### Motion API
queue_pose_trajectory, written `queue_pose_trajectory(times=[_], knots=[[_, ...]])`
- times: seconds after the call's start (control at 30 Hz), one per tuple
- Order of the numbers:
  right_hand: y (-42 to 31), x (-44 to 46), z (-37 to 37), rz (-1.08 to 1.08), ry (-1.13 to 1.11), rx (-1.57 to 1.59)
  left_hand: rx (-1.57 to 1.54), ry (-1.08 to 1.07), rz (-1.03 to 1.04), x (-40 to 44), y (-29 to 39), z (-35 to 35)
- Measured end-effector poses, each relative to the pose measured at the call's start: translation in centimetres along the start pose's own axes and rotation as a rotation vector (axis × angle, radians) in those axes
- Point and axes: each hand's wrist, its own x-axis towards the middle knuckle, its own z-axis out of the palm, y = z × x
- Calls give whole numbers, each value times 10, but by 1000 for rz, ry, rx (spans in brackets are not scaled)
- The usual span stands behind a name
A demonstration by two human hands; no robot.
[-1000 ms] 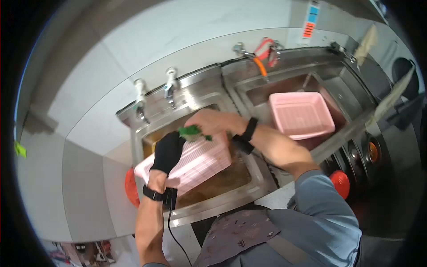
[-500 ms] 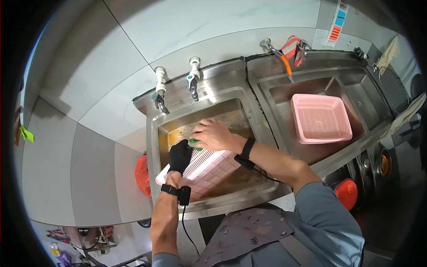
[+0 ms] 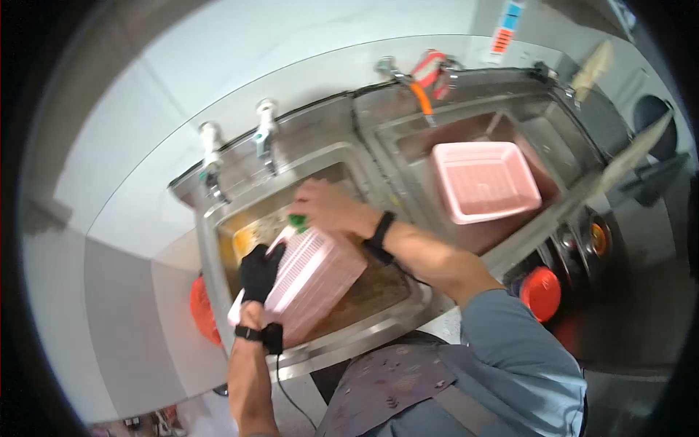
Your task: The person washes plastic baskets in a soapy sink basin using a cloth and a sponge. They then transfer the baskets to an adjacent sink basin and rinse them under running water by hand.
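Observation:
My left hand (image 3: 260,271), in a black glove, is closed on the rim of a pink slatted plastic basket (image 3: 320,280). The basket sits tilted on its side in the left sink (image 3: 375,342), which has murky water in it. Bare, my right hand (image 3: 328,206) presses a green scouring pad (image 3: 298,223) against the basket's upper end. Only a small part of the pad shows beneath the fingers.
A second pink basket (image 3: 486,182) lies in the right sink, below a tap with an orange hose (image 3: 421,98). Two taps (image 3: 267,138) jut over the left sink. A red round object (image 3: 540,293) is at the lower right, and a red bag (image 3: 204,309) hangs at the left.
The view has swung, so the sinks appear further left. My right hand and the pad have shifted to the basket's upper end. The left hand still grips the rim.

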Motion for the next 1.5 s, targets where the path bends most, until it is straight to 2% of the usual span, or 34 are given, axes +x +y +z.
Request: queue_pose_trajectory(times=[0.07, 0.13, 0.2, 0.33, 0.43, 0.53, 0.67, 0.73, 0.77, 0.83, 1.0, 1.17, 1.3, 1.37, 1.4, 1.47, 1.5], knots=[[4, 1, -1, 25, 37, 76, -10, -44, -79, -1, 8, -10], [2, 2, -6, 38, 51, 153, 4, -11, -22, -3, 10, -14], [3, 0, -11, 226, -48, 293, -36, -60, -70, -3, 21, -25], [17, -6, -10, 212, -70, 333, -109, -79, -122, -1, 20, -25], [19, -17, -7, 319, -95, 333, -131, -50, -90, 1, 14, -23], [13, -32, 2, 395, 43, 320, -172, -58, -147, 3, 12, -25], [17, -34, 16, 447, 19, 353, -168, -40, -120, 6, 0, -17], [23, -32, 9, 563, -271, 197, -137, -15, -81, 10, -6, -8], [23, -39, 9, 570, -265, 192, -144, -23, -83, 9, -13, -4], [25, -51, 23, 622, -416, 91, -146, -14, -84, 14, -10, -9], [27, -74, 31, 743, -508, 121, -280, 7, -157, 6, 5, -21], [29, -73, 35, 685, -687, 36, -328, 46, -173, -2, 9, -33], [28, -76, 42, 713, -653, 26, -317, 96, -199, -17, 11, -50], [37, -91, 61, 776, -792, 147, -232, 137, -195, -25, 12, -61], [39, -101, 77, 767, -794, 152, -199, 139, -196, -31, 17, -72], [40, -118, 102, 743, -1031, 87, -188, 196, -235, -31, 7, -82], [29, -123, 100, 731, -1037, 92, -180, 240, -267, -35, -1, -86]])
